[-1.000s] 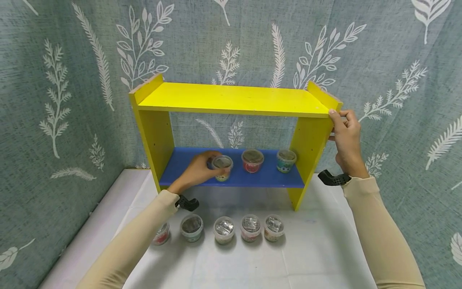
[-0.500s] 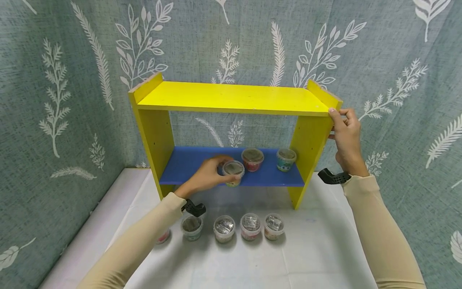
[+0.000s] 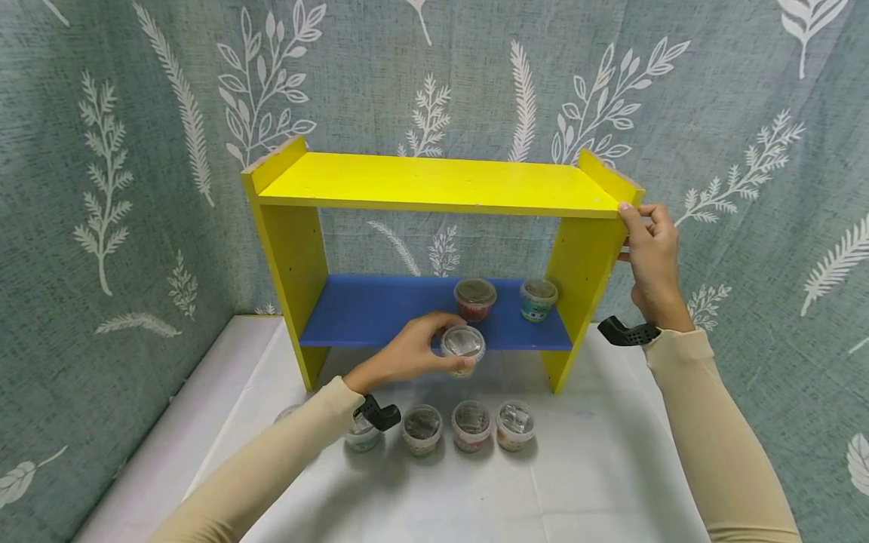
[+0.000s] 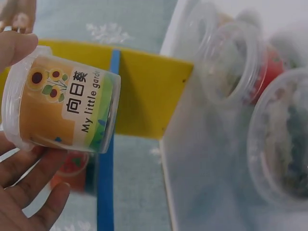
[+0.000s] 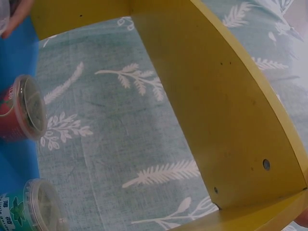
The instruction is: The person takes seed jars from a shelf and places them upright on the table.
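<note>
My left hand (image 3: 424, 348) grips a small lidded plastic cup (image 3: 463, 343) between thumb and fingers, in front of the blue shelf board's front edge. In the left wrist view this cup (image 4: 72, 101) has an orange label with sunflowers and the words "My little garden". My right hand (image 3: 653, 260) holds the upper right corner of the yellow shelf unit (image 3: 434, 181), thumb on its front edge. On the blue board (image 3: 366, 309) stand a red-labelled cup (image 3: 474, 300) and, to its right, a teal-labelled cup (image 3: 538, 300).
A row of lidded cups stands on the white table in front of the shelf, among them a middle cup (image 3: 422, 430) and a rightmost cup (image 3: 515, 425). My left forearm partly covers the leftmost ones. Patterned green cloth (image 3: 434, 90) hangs behind and at both sides.
My left hand has lifted the sunflower cup off the blue board's middle and brought it forward and to the right, past the front edge. My right hand stays on the shelf corner.
</note>
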{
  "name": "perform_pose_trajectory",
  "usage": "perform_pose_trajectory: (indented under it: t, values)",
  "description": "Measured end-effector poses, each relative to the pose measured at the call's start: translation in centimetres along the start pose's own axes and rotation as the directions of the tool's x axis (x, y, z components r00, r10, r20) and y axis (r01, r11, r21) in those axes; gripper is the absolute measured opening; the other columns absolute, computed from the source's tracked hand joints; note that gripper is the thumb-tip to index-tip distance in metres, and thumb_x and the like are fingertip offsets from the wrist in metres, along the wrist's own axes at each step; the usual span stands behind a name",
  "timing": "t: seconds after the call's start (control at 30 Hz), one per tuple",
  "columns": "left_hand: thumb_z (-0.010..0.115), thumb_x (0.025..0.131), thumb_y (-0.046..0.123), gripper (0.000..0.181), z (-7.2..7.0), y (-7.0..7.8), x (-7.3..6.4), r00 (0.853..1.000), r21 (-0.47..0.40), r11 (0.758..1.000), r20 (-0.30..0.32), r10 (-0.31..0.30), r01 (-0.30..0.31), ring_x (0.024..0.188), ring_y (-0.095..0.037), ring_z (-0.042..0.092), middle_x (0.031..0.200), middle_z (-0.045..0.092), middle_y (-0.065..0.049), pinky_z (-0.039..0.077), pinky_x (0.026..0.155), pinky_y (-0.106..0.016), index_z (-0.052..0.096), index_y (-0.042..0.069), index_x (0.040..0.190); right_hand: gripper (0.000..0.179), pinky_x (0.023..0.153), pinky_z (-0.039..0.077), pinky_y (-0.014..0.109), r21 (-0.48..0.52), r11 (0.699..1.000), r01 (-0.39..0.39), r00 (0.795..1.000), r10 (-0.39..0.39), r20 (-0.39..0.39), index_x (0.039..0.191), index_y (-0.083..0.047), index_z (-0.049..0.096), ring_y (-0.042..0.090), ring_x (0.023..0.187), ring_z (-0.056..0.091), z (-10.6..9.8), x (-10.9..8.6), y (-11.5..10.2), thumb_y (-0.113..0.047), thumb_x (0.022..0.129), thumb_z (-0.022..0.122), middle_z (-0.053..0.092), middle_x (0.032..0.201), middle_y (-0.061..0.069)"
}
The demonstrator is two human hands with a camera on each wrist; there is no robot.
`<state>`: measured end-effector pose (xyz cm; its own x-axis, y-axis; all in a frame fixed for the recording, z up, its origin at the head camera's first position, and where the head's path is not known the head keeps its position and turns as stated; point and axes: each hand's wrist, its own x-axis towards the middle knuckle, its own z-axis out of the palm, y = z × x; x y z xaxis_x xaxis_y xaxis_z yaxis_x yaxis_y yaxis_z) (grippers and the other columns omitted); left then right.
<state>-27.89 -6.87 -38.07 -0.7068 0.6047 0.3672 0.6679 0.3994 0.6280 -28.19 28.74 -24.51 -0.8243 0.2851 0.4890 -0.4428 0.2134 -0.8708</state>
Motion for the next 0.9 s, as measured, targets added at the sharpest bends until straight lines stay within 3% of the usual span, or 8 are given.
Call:
perform_pose_trajectory:
  t: [0.3,0.67,0.9]
  values:
    - [0.084,0.085,0.041,0.063,2.3,1.0,-0.7,0.997,0.005,0.999,0.058,0.049,-0.05,0.11,-0.013,0.061,0.126,0.065,0.002,0.054,0.093,-0.04,0.062,0.013,0.137,0.026,0.072,0.048,0.031,0.001,1.0,-0.002,1.0,0.002,-0.002,0.112,-0.021,0.058,0.021,0.091,0.058,0.0,0.1,0.1,-0.045,0.102,0.062,0.053,0.104,0.007]
    - [0.082,0.086,0.046,0.065,4.2,1.7,-2.0,0.989,-0.011,0.998,0.133,0.06,-0.059,0.109,-0.008,0.061,0.125,0.064,0.005,0.054,0.089,-0.027,0.06,0.014,0.138,0.027,0.072,0.049,0.031,-0.004,1.0,-0.002,1.0,0.002,0.007,0.113,-0.021,0.058,0.022,0.09,0.059,0.0,0.2,0.2,-0.045,0.102,0.062,0.052,0.102,0.008]
    - [0.083,0.087,0.043,0.063,5.4,2.5,-2.9,0.979,-0.019,0.994,0.173,0.109,-0.107,0.107,-0.006,0.06,0.123,0.064,0.005,0.052,0.092,-0.025,0.06,0.012,0.137,0.027,0.071,0.049,0.029,-0.012,1.0,0.002,1.0,-0.002,0.001,0.113,-0.021,0.058,0.02,0.089,0.059,0.0,0.1,0.3,-0.046,0.102,0.061,0.052,0.101,0.007]
